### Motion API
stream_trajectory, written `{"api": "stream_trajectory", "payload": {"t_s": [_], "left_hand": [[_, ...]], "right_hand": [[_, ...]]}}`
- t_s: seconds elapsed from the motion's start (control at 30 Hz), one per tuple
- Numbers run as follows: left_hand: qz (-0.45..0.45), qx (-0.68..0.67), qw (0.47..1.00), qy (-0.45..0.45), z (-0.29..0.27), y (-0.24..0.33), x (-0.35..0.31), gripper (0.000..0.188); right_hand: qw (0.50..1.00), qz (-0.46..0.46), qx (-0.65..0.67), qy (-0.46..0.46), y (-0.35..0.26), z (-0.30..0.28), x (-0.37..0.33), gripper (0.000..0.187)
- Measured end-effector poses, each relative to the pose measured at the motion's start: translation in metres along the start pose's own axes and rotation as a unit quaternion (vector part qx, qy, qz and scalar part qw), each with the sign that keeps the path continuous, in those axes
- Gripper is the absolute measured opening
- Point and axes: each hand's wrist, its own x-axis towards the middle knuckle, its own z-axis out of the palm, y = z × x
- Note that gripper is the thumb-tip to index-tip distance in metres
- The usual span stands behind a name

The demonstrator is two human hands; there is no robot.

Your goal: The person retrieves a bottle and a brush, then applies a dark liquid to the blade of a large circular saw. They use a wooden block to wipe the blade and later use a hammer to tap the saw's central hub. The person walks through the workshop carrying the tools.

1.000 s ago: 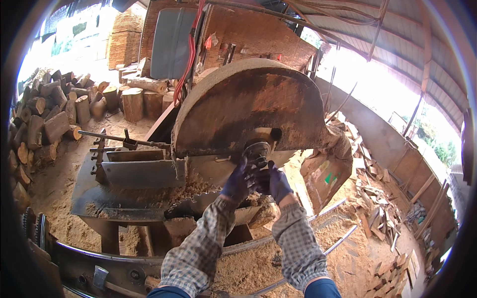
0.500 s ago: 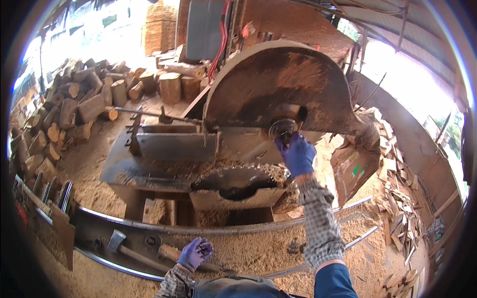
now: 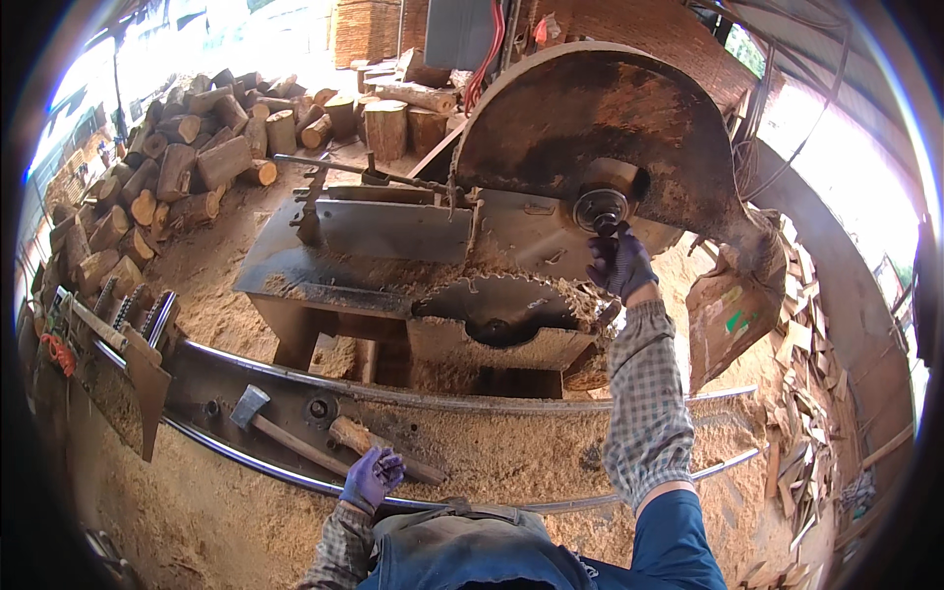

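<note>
The right hand, in a thin purple glove, is raised to the hub under the big rusty half-round guard, its fingers at the lower end of a dark fitting that stands out from a round metal flange; the hand hides part of the contact, so I cannot tell whether that grip is closed round the fitting or only touching it. The left hand, gloved too, is held low in front of the body with its fingers partly curled, near a wooden piece and the handle of a hammer lying along the rails; whether anything is in that grip cannot be made out. As far as the view shows, the flange and the fitting are both at the hub and the guard is in place above them, while a toothed blade sits exposed below, with sawdust around it. I judge that the handling at the hub is not finished, since the right hand is there; how tight the fitting is, and so how much is left, cannot be seen
</note>
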Motion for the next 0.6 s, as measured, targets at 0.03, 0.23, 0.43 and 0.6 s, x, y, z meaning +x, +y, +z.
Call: {"api": "stream_trajectory", "payload": {"t_s": [0.03, 0.23, 0.43, 0.6], "left_hand": [[-0.004, 0.006, 1.000, 0.013, 0.002, -0.001, -0.005, 0.035], [0.026, -0.007, 0.999, 0.038, -0.029, -0.021, -0.013, 0.035], [0.019, -0.032, 0.998, 0.057, -0.013, -0.021, -0.038, 0.035], [0.034, -0.035, 0.996, 0.078, -0.036, -0.028, -0.049, 0.033]], "right_hand": [[0.998, -0.016, -0.050, 0.030, 0.002, -0.007, 0.001, 0.050], [0.534, -0.354, -0.711, 0.291, -0.011, 0.042, -0.023, 0.056], [0.979, -0.059, -0.127, 0.147, 0.004, 0.020, -0.013, 0.049], [0.589, -0.335, -0.690, 0.256, -0.005, 0.022, -0.004, 0.063]]}}
